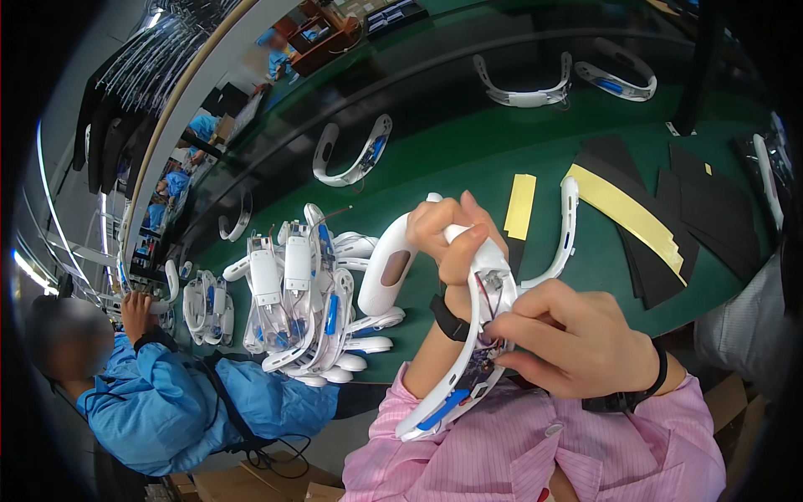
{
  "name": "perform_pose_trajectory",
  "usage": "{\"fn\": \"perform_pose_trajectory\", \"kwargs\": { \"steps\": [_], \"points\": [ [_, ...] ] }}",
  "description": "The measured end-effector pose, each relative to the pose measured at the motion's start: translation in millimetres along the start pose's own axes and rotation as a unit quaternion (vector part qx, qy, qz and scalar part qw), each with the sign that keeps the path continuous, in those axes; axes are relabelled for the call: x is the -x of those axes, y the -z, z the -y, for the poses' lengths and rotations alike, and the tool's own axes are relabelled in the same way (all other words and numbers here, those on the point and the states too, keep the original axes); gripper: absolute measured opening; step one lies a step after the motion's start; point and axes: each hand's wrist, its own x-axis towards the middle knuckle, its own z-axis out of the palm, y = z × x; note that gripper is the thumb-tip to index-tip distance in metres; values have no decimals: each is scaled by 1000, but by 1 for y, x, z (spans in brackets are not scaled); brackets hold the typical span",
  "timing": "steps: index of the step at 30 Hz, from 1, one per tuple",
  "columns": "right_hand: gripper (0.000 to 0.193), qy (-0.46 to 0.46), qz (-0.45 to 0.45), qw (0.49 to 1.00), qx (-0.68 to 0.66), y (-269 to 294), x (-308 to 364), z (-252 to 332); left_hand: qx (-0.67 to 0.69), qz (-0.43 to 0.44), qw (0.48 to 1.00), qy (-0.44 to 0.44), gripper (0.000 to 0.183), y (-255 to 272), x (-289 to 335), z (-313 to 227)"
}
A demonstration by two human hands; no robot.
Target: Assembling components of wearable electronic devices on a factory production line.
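Observation:
A white U-shaped neck massager [458, 370] is held up in front of my chest, its near arm opened so that a circuit board, thin wires and a blue battery [443, 409] show. My left hand [452, 238] is wrapped round its curved middle. The far arm, with a brown oval pad [396, 268], points away to the left. My right hand [577, 339] is closed in a pinch at the opened arm, fingertips over the wires beside the board. What lies between those fingertips is too small to tell.
Left of my hands, many half-assembled white massagers [297, 289] are heaped on the green table [452, 180]. A white curved shell [569, 222], yellow strips [520, 205] and black sheets [661, 243] lie to the right. A co-worker in a blue jacket [159, 410] sits at the left.

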Motion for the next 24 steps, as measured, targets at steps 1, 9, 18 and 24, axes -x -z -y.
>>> {"fn": "perform_pose_trajectory", "kwargs": {
  "steps": [1, 9, 18, 24],
  "points": [
    [24, 3, 39, 999, -21, 1, -2, -1, 1, -4, 1000, -9, 44, -1, 1, 0],
    [21, 21, 134, 988, -75, 11, -3, -9, 80, 25, 995, -50, 49, 2, 9, 3],
    [28, -31, 11, 998, -46, -2, 7, -3, 23, 3, 999, -42, 51, -6, 11, 12],
    [45, -178, 71, 957, -218, -2, 8, -13, 135, 63, 988, -35, 45, -15, 16, 7]
  ]
}}
